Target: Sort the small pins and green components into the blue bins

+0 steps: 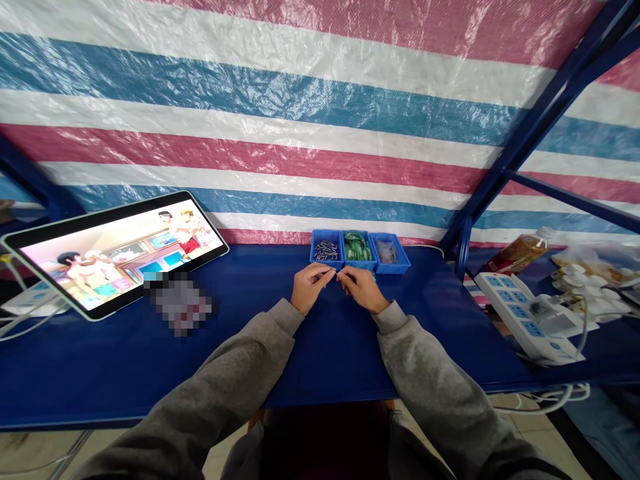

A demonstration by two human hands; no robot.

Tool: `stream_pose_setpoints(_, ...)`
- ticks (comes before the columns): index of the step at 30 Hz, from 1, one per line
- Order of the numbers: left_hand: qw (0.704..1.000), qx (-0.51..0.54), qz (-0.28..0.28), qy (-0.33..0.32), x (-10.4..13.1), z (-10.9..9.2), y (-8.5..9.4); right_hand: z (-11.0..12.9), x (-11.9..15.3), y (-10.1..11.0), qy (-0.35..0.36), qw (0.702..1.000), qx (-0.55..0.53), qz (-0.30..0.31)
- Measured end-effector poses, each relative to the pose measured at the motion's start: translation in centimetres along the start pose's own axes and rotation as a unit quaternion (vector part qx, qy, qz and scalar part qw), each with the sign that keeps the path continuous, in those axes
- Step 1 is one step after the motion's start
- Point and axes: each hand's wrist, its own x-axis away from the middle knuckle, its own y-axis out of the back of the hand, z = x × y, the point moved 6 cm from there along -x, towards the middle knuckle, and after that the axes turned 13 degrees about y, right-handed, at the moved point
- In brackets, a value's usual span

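- With left hand (310,285) and right hand (364,288) nearly closed, I'm pinching a tiny piece (334,271) between their fingertips.
- Just beyond, 3 bins (393,269) are holding metal bits (327,251), green pieces (357,247), clear pieces (387,253).

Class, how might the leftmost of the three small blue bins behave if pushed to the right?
The left blue bin would probably slide rather than tip, being low and flat-bottomed-looking. Its small pieces may shift or rattle, lying loose and jumbled. It could nudge the middle bin close beside it.
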Motion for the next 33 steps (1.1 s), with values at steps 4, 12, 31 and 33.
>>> stream_pose_setpoints(4,1.000,0.001,-0.007,-0.001,0.0,-0.1,0.1,-0.1,0.0,0.1,-0.008,1.000,0.017,-0.005)
stream_pose_setpoints(12,0.997,0.011,0.033,0.072,0.3,0.4,-0.1,-0.4,0.1,1.5,-0.033,0.995,0.038,-0.084)
stream_pose_setpoints(31,0.991,-0.123,-0.047,0.001,-2.2,-1.2,0.4,0.0,0.2,2.0,-0.015,0.991,0.033,-0.127)
stream_pose_setpoints(33,0.981,-0.177,-0.080,-0.024,-4.4,-2.0,0.3,-0.2,0.2,2.2,-0.013,0.990,0.046,-0.131)
